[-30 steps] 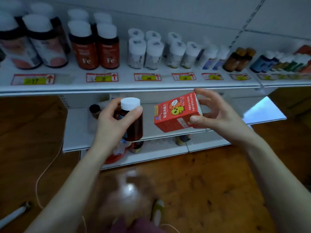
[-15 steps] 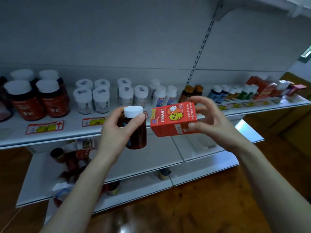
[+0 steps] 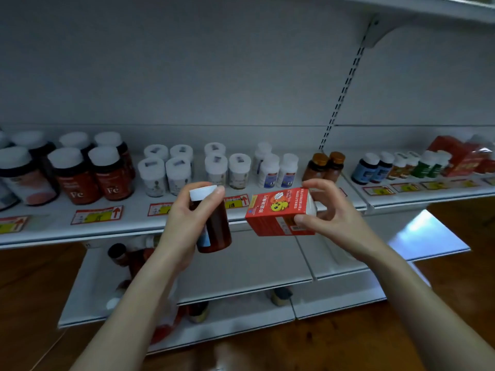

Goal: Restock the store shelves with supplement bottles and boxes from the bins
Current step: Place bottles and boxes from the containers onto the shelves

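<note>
I record my left hand [image 3: 184, 223] gripping the amber bottle [image 3: 218, 227] and my right hand [image 3: 332, 218] pinching the red box [image 3: 277, 211] just beside it. Both are now level with the stocked shelf [image 3: 134, 224], higher than a second ago.

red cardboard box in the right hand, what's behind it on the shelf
Behind the red cardboard box, held by the right hand, runs the white shelf edge; above it stand white bottles with blue labels and two amber gold-capped bottles. The stretch directly behind it is covered.
</note>
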Motion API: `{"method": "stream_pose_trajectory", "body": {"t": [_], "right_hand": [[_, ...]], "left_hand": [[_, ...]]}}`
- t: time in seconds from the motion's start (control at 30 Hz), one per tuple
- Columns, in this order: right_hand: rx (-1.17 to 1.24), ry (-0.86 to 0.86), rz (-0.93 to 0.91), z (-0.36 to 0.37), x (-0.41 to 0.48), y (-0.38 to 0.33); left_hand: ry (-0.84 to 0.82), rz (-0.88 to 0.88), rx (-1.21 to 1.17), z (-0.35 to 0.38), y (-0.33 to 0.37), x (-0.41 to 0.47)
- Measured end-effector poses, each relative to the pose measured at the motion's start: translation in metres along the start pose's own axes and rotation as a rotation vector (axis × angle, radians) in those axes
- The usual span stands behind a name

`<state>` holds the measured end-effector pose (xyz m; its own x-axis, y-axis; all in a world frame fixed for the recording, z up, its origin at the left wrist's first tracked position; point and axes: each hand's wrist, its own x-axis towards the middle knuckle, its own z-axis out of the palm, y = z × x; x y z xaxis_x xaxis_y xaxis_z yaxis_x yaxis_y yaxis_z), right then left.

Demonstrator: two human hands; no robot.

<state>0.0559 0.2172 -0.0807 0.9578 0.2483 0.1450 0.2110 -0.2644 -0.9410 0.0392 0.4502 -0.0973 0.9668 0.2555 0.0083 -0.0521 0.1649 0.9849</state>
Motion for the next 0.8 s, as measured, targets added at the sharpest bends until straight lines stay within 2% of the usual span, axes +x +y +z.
{"method": "stream_pose_trajectory", "body": {"t": [0.23, 0.4, 0.53, 0.8], "right_hand": [[-0.057, 0.088, 0.057, -0.014, -0.018, 0.001], [-0.097, 0.215, 0.136, -0.033, -0.041, 0.004], [-0.149, 0.351, 0.180, -0.057, -0.060, 0.013], [-0.152, 0.376, 0.250, -0.135, -0.075, 0.043]], "left_hand": [[-0.230, -0.053, -0.001, 0.022, 0.005, 0.028], [-0.407, -0.244, -0.107, 0.071, 0.003, 0.041], [-0.546, -0.187, -0.076, 0.114, 0.000, 0.043], [-0.667, -0.148, 0.025, 0.204, -0.011, 0.052]]}}
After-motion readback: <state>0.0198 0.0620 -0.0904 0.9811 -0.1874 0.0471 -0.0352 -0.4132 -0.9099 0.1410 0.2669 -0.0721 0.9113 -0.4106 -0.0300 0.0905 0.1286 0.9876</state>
